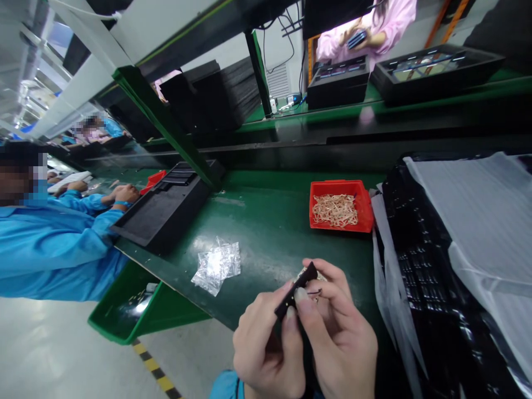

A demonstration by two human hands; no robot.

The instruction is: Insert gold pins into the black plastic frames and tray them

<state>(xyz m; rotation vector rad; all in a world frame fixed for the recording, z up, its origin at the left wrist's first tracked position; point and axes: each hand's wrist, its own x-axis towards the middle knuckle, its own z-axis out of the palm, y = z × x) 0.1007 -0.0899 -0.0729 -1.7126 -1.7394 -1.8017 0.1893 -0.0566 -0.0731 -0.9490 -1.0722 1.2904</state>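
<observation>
Both my hands meet over the front of the green bench around a small black bar-shaped part (296, 292), tilted up to the right, with tiny gold-coloured dots along its side. My left hand (266, 338) pinches its lower end between thumb and fingers. My right hand (343, 332) is closed on its upper end, the thumb pressing the near face. A thin dark wire shows by the right fingers, and some pale bits show behind the part. What else the right palm may hold is hidden.
A red bin (366, 213) of thin tan strips lies beyond my hands. Clear plastic bags (218, 265) lie left on the green bench (266, 221). Black trays with white sheets (490, 221) stand right. A co-worker in blue (54, 249) sits left, near a black foam tray (153, 216) and green bin (120, 327).
</observation>
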